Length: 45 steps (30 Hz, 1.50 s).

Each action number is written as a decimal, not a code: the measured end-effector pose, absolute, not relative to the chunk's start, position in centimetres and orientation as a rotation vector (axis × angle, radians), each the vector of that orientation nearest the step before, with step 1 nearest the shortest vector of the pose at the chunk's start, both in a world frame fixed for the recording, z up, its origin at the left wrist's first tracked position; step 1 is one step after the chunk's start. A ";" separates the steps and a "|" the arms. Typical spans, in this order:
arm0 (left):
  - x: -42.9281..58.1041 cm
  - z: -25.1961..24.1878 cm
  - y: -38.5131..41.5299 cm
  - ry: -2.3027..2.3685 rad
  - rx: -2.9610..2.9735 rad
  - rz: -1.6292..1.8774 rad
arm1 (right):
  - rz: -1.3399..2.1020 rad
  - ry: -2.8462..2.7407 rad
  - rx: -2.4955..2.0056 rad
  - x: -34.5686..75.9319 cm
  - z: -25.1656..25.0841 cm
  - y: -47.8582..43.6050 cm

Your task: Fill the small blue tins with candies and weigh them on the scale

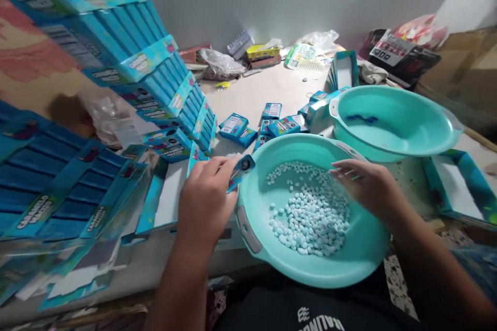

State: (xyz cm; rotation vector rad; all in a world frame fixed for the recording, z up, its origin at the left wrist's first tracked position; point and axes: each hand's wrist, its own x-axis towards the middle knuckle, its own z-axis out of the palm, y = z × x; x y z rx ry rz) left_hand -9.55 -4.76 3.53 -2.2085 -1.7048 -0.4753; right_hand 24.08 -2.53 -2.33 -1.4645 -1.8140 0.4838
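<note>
A small blue candy box (241, 169) is held in my left hand (207, 196), at the left rim of a turquoise basin (256, 269). Many pale blue candies (314, 220) lie in the bottom of that basin. Over its right side is my right hand (363, 183), its fingers stretched toward the candies and slightly blurred; nothing is visibly held in it. Several closed small blue boxes (285, 126) lie scattered behind the basin. An open blue display tray (171, 196) with a white inside stands left of my left hand.
Tall stacks of filled blue display boxes (143, 62) rise at the left. A second turquoise basin (396, 119) sits at the back right, near an open blue tray (460, 186). Plastic bags (221, 64), a black package (402, 57) and a cardboard box (462, 62) lie farther back.
</note>
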 end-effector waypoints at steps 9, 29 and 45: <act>-9.6 3.8 -4.7 -1.501 -2.309 -0.273 | 0.387 -1.977 -1.547 23.5 -1.3 -3.1; -11.3 3.4 -7.1 -2.179 -2.176 -0.683 | 0.344 -2.015 -1.311 23.8 -2.5 -2.5; -14.3 3.3 -9.6 -1.810 -2.057 -0.987 | 0.249 -2.101 -1.334 24.2 -2.9 -2.4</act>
